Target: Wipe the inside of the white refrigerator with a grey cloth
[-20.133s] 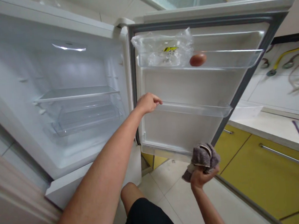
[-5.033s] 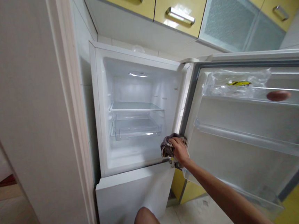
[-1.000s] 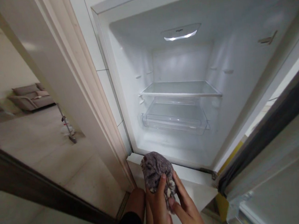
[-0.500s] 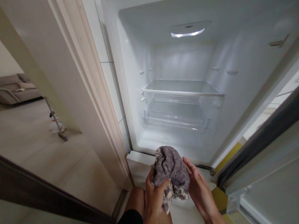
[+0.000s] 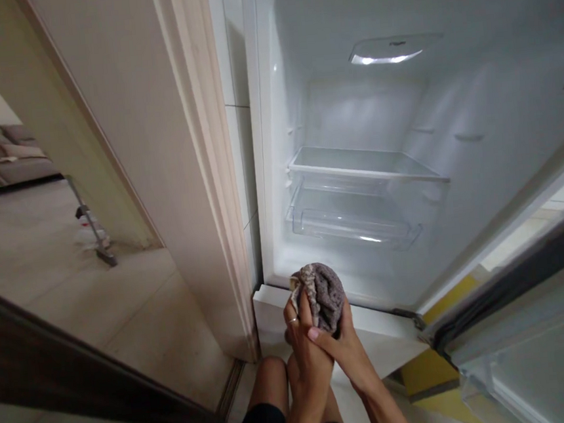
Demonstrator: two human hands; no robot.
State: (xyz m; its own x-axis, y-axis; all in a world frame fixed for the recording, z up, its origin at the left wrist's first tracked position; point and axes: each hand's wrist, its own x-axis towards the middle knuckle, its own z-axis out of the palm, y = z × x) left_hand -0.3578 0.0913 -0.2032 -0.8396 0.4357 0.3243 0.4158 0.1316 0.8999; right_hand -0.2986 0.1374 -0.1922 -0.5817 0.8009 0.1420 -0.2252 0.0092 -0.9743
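A bunched grey-brown cloth point(image 5: 327, 294) with a pale patterned edge is held up in front of the open fridge point(image 5: 311, 261). My left hand point(image 5: 307, 344), with a ring on one finger, is closed round the cloth's left side. My right hand point(image 5: 345, 344) grips the cloth from the right and below, its thumb lying across my left hand. Both hands touch each other above my knees. Parts of the cloth are hidden by the fingers.
Inside the lit fridge are a glass shelf point(image 5: 367, 164) and a clear drawer point(image 5: 357, 226). The open fridge door point(image 5: 559, 332) stands at the right. A wooden door frame point(image 5: 205, 179) rises at the left; beyond it are a sofa point(image 5: 3, 157) and a long-handled floor tool point(image 5: 97, 237).
The hands have come together and squeezed the cloth into a tighter bundle, turning it. My right hand now wraps it. The view has shifted left, so the fridge appears further right.
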